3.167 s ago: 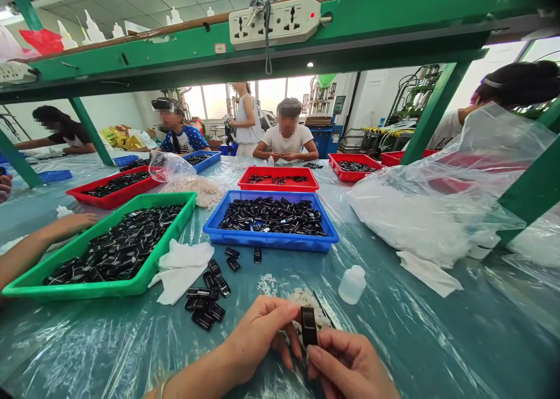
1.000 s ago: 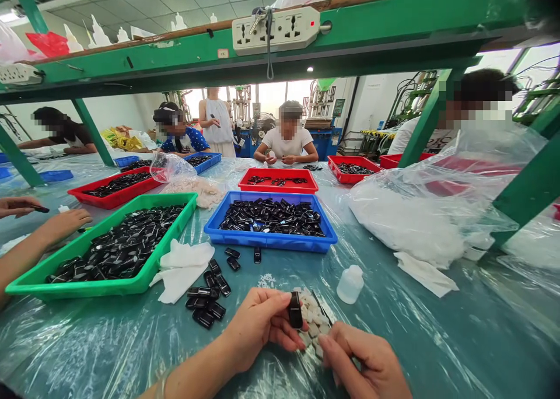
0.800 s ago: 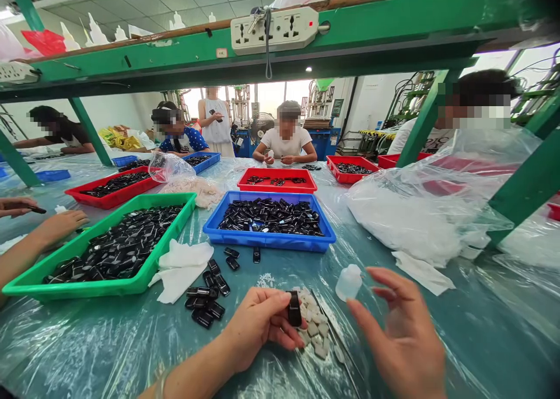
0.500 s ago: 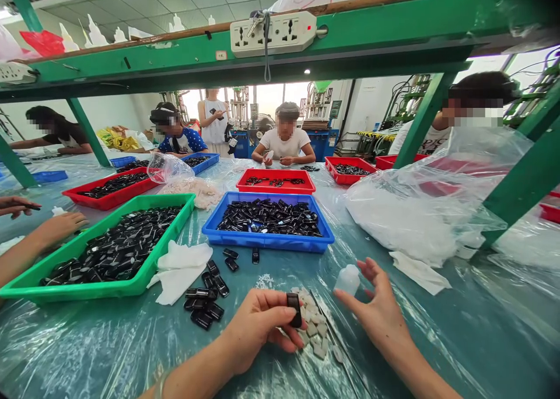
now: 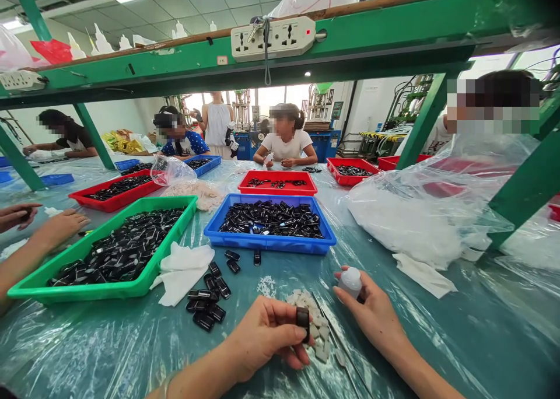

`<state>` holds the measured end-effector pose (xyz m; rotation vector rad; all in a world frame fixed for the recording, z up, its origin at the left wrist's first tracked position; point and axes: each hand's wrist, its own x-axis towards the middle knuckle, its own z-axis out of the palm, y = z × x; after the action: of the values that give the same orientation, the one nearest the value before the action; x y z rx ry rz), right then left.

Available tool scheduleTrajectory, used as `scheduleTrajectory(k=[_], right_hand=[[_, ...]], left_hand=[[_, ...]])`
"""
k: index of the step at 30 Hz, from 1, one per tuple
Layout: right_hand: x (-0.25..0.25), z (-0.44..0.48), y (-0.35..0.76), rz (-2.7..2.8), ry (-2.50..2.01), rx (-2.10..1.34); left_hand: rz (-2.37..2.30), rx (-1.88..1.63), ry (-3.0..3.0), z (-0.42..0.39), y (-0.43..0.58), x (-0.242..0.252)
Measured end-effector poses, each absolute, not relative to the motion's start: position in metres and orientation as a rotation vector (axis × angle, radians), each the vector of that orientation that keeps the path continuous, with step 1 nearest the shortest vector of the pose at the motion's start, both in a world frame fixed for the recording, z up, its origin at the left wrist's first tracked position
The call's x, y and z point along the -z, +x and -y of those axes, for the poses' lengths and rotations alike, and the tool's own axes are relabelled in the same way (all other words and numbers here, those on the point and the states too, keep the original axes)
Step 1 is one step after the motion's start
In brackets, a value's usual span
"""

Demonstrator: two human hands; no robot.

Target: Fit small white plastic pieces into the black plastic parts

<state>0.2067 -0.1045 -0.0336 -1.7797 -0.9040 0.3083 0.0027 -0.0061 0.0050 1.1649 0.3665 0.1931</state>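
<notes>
Between the thumb and fingers of my left hand point(image 5: 273, 332) is a small glossy black plastic part point(image 5: 303, 324), held upright. My right hand point(image 5: 376, 308) has its thumb and fingers around a small white plastic bottle point(image 5: 350, 282) standing on the table. Below and beside my left hand lies a pile of small whitish flat pieces point(image 5: 322, 335), partly hidden by the hand. A thin dark metal rod point(image 5: 335, 332) lies between my two hands. Several loose black parts point(image 5: 210, 297) lie to the left, near a crumpled white cloth point(image 5: 186, 270).
Ahead stands a blue tray point(image 5: 271, 243) full of black parts, with a red tray point(image 5: 277, 191) behind. A green tray point(image 5: 83, 294) is at left, near a co-worker's hands point(image 5: 61, 227). A clear plastic bag point(image 5: 402, 212) lies right, under a green shelf beam point(image 5: 175, 66).
My right hand has closed its fingers around the white bottle, which it was reaching toward with spread fingers. My left hand still holds the black part, shifted slightly right and down.
</notes>
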Motion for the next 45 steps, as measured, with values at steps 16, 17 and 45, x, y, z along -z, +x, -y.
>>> scheduleTrajectory(k=[16, 17, 45], right_hand=[[0.018, 0.118, 0.178, 1.234, -1.754, -0.042], [0.017, 0.119, 0.176, 1.272, -1.747, 0.01], [-0.005, 0.125, 0.166, 1.756, -1.566, 0.658]], left_hand=[[-0.376, -0.165, 1.193, 0.007, 0.0, -0.008], [-0.38, -0.155, 1.198, 0.008, 0.0, -0.008], [-0.366, -0.009, 1.196, 0.008, -0.003, -0.012]])
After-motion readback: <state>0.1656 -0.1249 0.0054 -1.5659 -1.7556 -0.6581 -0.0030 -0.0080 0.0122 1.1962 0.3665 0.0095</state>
